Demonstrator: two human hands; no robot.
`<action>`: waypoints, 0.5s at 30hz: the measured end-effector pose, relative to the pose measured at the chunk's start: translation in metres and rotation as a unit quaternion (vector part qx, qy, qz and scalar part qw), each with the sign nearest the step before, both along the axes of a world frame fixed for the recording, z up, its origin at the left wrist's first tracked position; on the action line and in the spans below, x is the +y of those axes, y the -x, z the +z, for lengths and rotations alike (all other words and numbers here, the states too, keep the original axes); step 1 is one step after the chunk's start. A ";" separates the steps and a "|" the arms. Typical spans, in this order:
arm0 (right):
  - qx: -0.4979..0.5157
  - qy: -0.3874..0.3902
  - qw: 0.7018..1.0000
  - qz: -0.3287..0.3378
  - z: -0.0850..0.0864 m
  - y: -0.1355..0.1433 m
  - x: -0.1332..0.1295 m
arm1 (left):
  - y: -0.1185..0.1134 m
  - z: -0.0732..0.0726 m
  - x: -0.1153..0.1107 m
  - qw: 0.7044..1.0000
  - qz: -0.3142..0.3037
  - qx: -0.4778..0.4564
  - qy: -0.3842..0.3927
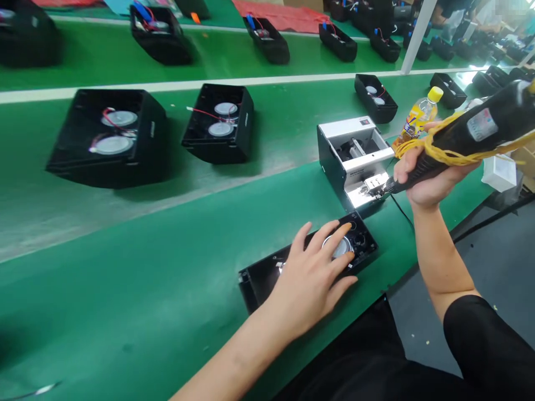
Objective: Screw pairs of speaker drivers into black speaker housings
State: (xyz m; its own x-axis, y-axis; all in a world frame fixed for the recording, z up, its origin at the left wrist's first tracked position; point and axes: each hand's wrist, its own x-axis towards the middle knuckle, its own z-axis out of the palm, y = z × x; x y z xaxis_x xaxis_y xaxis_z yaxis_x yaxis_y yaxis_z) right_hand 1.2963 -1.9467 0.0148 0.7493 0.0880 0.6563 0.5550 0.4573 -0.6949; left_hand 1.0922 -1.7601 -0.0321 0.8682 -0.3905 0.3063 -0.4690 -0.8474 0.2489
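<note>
My left hand (311,275) lies with spread fingers over a long black speaker housing (263,284) on the green bench. A round silver speaker (341,248) shows between its fingertips. In my right hand (434,181) is a black electric screwdriver (463,136) with yellow cord wound around it, my fingers wrapped about its grip. The tip of the screwdriver reaches the front tray of a white and black screw feeder (351,147), just beyond the housing. Whether a screw sits on the tip is too small to tell.
Two open black housings (112,139) with paired speakers and red wires stand to the left on the conveyor belt (288,106). Behind the feeder are a yellow-capped drink bottle (420,114) and another housing (376,99). A white post (418,39) rises at the back, beside a further row of housings.
</note>
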 end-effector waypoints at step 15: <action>0.050 0.089 0.993 0.055 0.015 -0.013 0.007 | 0.008 -0.012 0.022 0.997 0.056 -0.049 -0.015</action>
State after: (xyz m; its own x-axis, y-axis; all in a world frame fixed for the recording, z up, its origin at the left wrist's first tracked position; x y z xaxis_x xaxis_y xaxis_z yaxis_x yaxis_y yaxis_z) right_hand 1.3089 -1.9396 0.0297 0.7892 0.2807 0.5462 0.4331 0.3762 -0.8191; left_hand 1.0842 -1.7378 -0.0437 0.8736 -0.3024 0.3814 -0.3910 -0.9026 0.1799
